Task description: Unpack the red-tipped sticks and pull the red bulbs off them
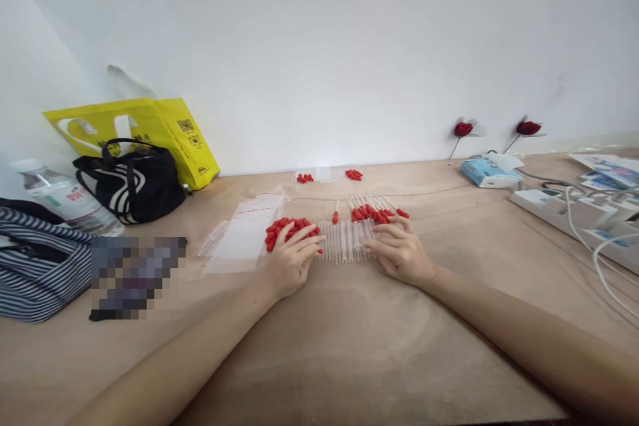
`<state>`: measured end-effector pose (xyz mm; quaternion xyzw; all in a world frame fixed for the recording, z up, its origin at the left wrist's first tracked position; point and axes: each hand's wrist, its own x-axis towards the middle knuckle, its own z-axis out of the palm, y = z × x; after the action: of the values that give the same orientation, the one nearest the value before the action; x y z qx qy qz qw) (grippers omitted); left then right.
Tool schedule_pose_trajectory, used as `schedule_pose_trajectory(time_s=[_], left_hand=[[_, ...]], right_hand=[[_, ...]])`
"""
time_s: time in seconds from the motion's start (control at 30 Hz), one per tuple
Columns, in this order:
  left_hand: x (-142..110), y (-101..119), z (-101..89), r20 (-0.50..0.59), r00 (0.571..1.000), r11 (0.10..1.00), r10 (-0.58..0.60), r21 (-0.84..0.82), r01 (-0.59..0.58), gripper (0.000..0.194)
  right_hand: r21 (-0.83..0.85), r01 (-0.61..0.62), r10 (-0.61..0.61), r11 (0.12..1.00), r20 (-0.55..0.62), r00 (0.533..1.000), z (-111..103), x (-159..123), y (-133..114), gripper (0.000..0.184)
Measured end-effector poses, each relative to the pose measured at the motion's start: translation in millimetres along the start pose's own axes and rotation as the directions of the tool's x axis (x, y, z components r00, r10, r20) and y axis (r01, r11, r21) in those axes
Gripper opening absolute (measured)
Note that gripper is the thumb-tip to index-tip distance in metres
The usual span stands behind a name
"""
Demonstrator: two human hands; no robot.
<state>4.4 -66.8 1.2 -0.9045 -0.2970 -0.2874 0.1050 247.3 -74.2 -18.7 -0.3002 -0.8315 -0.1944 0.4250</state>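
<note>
Between my hands lies a row of clear thin glass tubes (344,241), side by side on the table. My left hand (289,263) rests at the left end of this row, fingers apart, partly over a pile of red rubber bulbs (279,231). One red bulb shows by its fingertips; I cannot tell whether it is touched. My right hand (403,254) is at the row's right end, its fingers spread and touching the outer tubes. Just behind are several droppers, clear tubes with red bulbs (367,211) fitted, and a single dropper (335,215) stands apart.
Clear plastic bags (244,233) lie left of the bulbs. By the wall are bagged red-bulb pieces (354,174). A yellow bag (194,146), black pouch (150,186), bottle (74,200) and striped bag (44,273) stand left. Tissues (489,173) and a power strip (574,213) with cables sit right.
</note>
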Motion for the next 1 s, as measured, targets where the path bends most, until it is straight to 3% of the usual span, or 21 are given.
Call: schedule_pose_trajectory(time_s=[0.13,0.3,0.37,0.47,0.53,0.73,0.9,1.0], left_hand=[[1.1,-8.3,0.4,-0.15,0.978,0.989,-0.145,-0.039,0.14,0.018],[5.5,-38.1,-6.4,-0.254,0.884,0.918,-0.393,-0.053,0.393,0.025],[1.4,-59.4,-11.5,-0.24,0.797,0.829,-0.554,-0.071,0.555,0.028],[-8.1,-88.2,-16.5,-0.181,0.618,0.643,-0.765,-0.15,0.751,0.032],[-13.5,-99.9,-16.4,-0.116,0.555,0.566,-0.824,-0.139,0.812,0.028],[-17.8,-106.7,-10.2,0.034,0.529,0.526,-0.848,-0.061,0.848,0.026],[-16.3,-106.1,-13.7,0.017,0.519,0.519,-0.855,0.004,0.855,0.037],[-14.8,-104.5,-16.4,-0.005,0.538,0.537,-0.843,0.047,0.842,0.039]], right_hand=[[-0.079,-0.249,0.254,0.965,0.065,0.965,-0.2,-4.6,9.4,0.02],[-0.114,-0.357,0.373,0.927,0.196,0.907,8.7,-3.7,12.6,0.03],[-0.1,-0.396,0.409,0.913,0.207,0.889,10.8,-3.0,13.1,0.027],[-0.063,-0.46,0.464,0.885,0.181,0.867,11.9,-1.4,12.9,0.016],[-0.065,-0.477,0.481,0.876,0.155,0.863,12.5,-0.1,12.4,0.014],[-0.112,-0.436,0.448,0.893,0.134,0.884,16.3,2.6,9.7,0.02],[-0.205,-0.382,0.42,0.901,0.191,0.887,15.5,5.4,3.3,0.024],[-0.238,-0.349,0.405,0.906,0.256,0.878,13.2,8.5,-1.1,0.028]])
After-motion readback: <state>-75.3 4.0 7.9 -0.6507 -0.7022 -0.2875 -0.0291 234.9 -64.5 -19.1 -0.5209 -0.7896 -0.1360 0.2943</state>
